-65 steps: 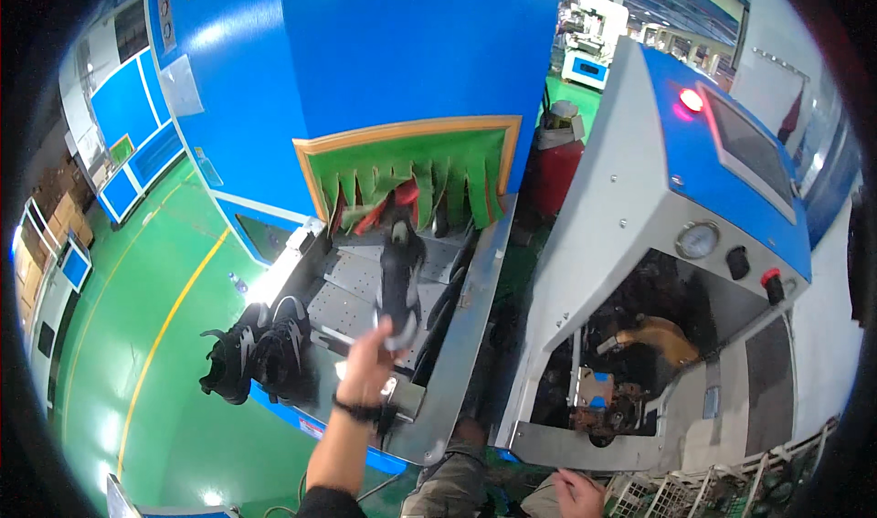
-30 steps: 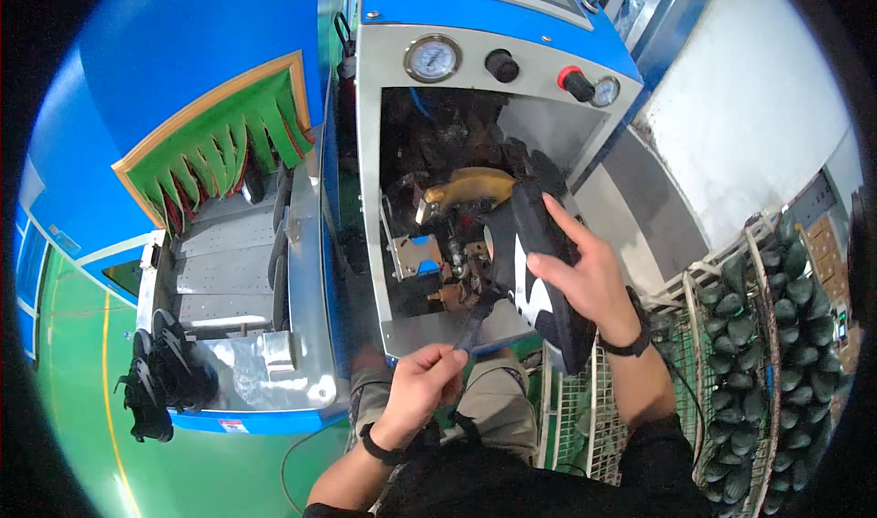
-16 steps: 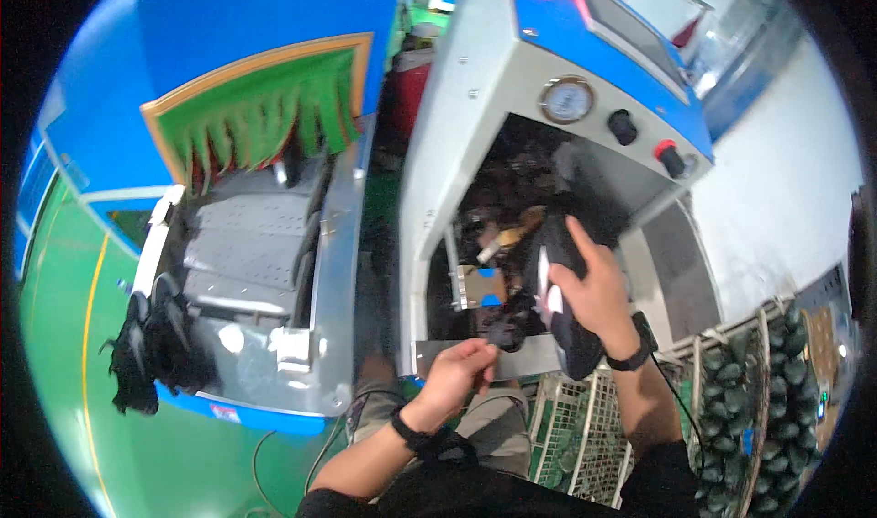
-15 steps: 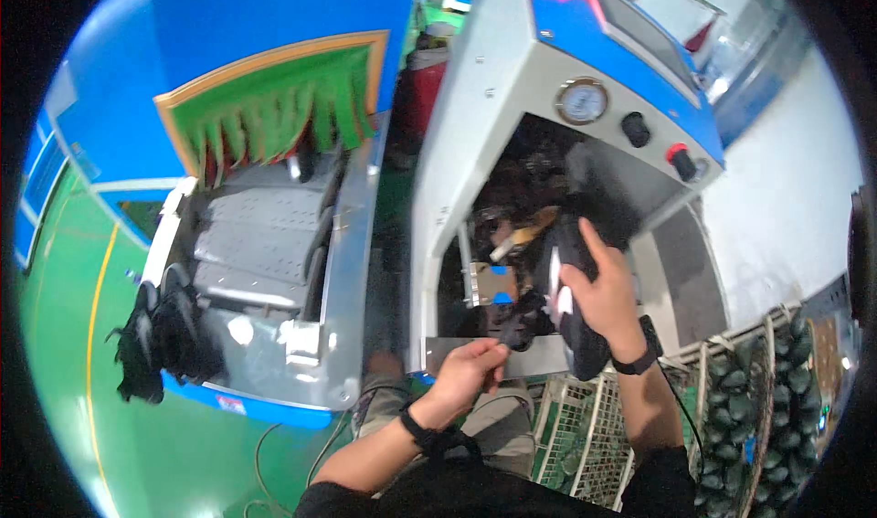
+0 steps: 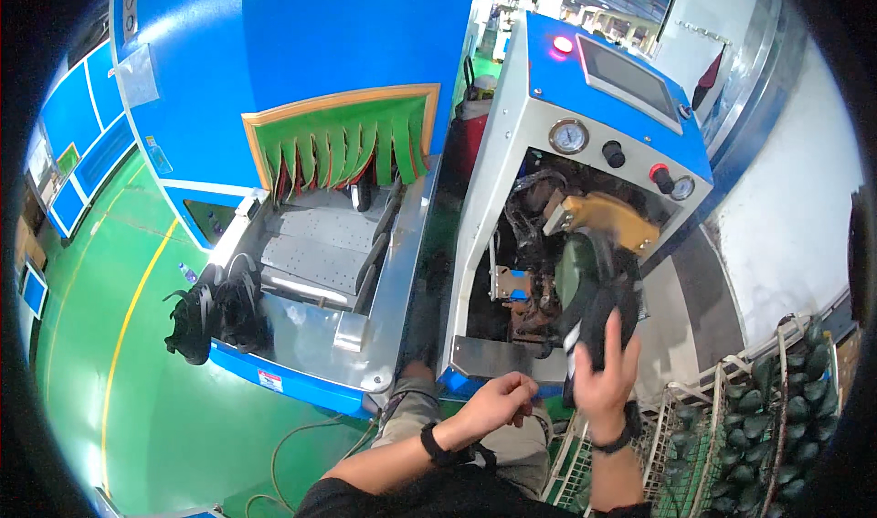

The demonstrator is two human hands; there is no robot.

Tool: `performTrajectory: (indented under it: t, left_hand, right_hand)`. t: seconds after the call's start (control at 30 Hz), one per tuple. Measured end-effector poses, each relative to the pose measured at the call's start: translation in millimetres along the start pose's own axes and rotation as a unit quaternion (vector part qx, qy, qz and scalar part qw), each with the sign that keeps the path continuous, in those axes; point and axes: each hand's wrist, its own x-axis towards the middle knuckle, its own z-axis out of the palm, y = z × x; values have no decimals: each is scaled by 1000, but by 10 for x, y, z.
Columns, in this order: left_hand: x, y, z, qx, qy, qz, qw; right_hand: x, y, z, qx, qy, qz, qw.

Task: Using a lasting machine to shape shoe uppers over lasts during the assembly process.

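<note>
My right hand [image 5: 607, 376] presses a black shoe [image 5: 598, 315] into the open bay of a white and blue machine [image 5: 585, 107], under a yellow metal pad [image 5: 607, 218]. The fingers are spread against the shoe's side. My left hand [image 5: 498, 399] is curled loosely near the steel ledge [image 5: 498, 358] at the front of the machine, and whether it grips anything small cannot be told. A black wristband sits on each wrist.
A blue tunnel machine with a green fringed curtain [image 5: 343, 143] and a grey conveyor [image 5: 315, 253] stands to the left. Black shoes [image 5: 215, 303] lie at the conveyor's near left corner. A wire rack [image 5: 731, 427] of dark green lasts is at lower right. Green floor lies left.
The view swung from the conveyor to the white machine. My right hand carried the black shoe deeper into the bay. My left hand left the conveyor and came to rest by the ledge.
</note>
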Motion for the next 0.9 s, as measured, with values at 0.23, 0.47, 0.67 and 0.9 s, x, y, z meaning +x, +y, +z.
performTrajectory:
  t: [0.23, 0.47, 0.67, 0.9]
  left_hand:
    - [-246, -85, -1, -206, -215, -103, 949]
    - [-428, -385, -194, 187, -6, -87, 978]
    - [-629, -496, -360, 257, 33, 16, 966]
    - [-714, -245, -585, 268, 22, -155, 951]
  right_hand:
    - [-816, -238, -1055, 83, -261, -185, 944]
    - [-1, 96, 188, 796, -139, 413, 421]
    - [28, 184, 90, 733, -41, 431, 524]
    - [-1997, 1060, -1164, -12, 46, 443, 895]
